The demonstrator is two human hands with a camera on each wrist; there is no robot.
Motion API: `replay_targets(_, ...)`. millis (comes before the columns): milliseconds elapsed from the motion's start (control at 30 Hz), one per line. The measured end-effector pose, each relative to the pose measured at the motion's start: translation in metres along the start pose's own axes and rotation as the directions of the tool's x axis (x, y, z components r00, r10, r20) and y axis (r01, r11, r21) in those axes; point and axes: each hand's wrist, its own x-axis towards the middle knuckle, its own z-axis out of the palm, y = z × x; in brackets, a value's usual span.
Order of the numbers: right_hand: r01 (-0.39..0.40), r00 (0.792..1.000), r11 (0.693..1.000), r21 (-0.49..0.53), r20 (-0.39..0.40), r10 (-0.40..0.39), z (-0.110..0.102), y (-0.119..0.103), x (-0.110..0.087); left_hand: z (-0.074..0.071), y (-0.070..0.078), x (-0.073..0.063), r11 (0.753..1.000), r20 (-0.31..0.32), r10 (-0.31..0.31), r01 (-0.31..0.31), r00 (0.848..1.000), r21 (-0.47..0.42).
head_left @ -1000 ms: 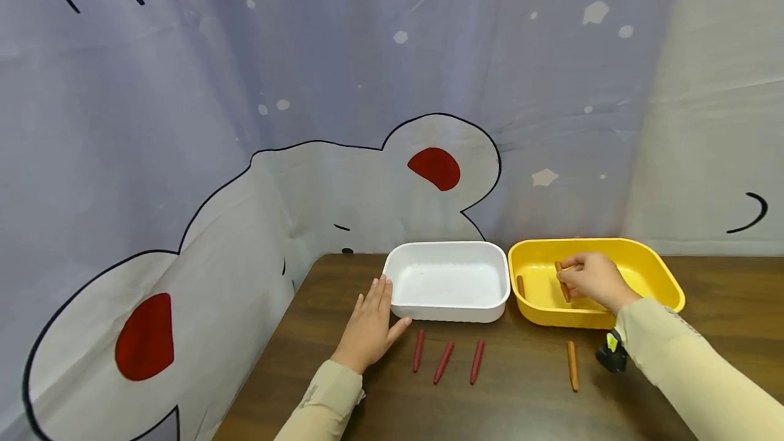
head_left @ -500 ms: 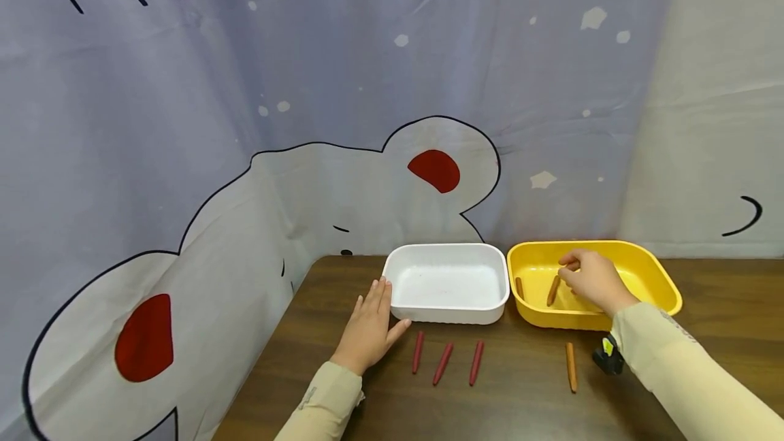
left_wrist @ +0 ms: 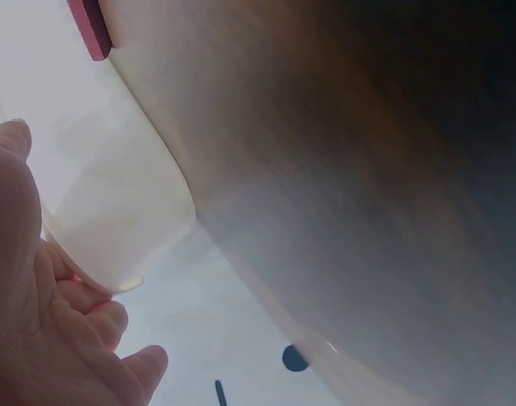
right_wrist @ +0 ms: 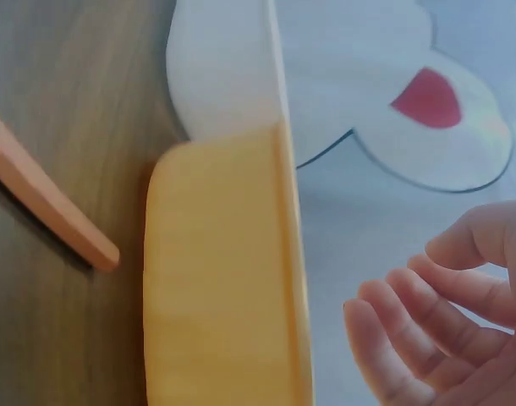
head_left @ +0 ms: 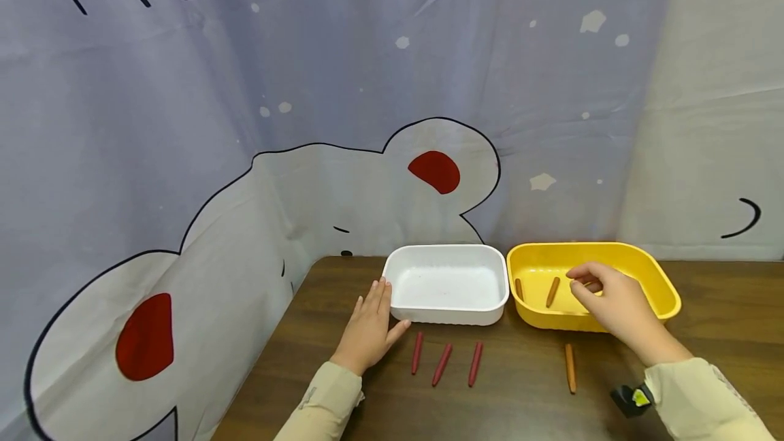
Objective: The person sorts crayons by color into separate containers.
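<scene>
My left hand (head_left: 365, 332) lies with straight fingers at the left end of a white plastic tray (head_left: 450, 316), the fingertips right at its rim. In the left wrist view, fingers (left_wrist: 89, 300) touch that rim. Over the yellow tray (head_left: 551, 319), my right hand (head_left: 618, 308) hovers with loosely bent fingers and nothing between them; the right wrist view shows its fingertips (right_wrist: 402, 296) apart. Inside the yellow tray lie an orange-brown crayon (head_left: 552, 292) and another crayon (head_left: 518, 289) by its left wall. A third orange-brown crayon (head_left: 570, 368) rests on the table before it.
Three red crayons (head_left: 442, 365) lie on the brown wooden table (head_left: 514, 400) in front of the white tray. The two trays stand side by side at the back edge. A printed curtain (head_left: 343, 73) hangs behind. A black wrist camera (head_left: 632, 400) sits at the right sleeve.
My right hand let go of an orange-brown crayon, which now lies in the yellow tray, then drew back to the right and toward me. The left hand stayed in place.
</scene>
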Motion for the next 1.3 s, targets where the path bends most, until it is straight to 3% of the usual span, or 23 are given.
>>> replay_targets(300,-0.032,0.999,0.999,0.016,-0.026,0.032,0.006,-0.006,-0.035,0.001,0.0,0.001,1.0,0.002,0.0,0.0,1.0,-0.002)
replay_targets(500,-0.101,0.993,0.995,0.021,0.066,0.1,0.017,-0.004,-0.047,0.001,-0.001,0.001,1.0,0.002,-0.005,0.005,1.0,-0.002)
replay_targets(667,-0.157,0.975,0.987,0.017,0.163,0.152,0.024,0.0,-0.048,-0.001,0.0,0.0,1.0,0.011,-0.009,0.009,1.0,-0.005)
replay_targets(933,-0.24,0.938,0.969,-0.055,0.242,0.246,0.027,0.01,-0.049,-0.002,0.002,0.001,1.0,0.015,-0.011,0.011,1.0,-0.012)
replay_targets(1133,-0.335,0.905,0.942,-0.003,0.278,0.323,0.034,0.007,-0.049,-0.001,0.001,0.001,1.0,0.014,-0.011,0.012,1.0,-0.02)
replay_targets(1300,-0.364,0.893,0.931,-0.025,0.276,0.356,0.038,0.003,-0.047,0.001,0.0,0.001,1.0,0.005,-0.004,0.004,1.0,-0.015)
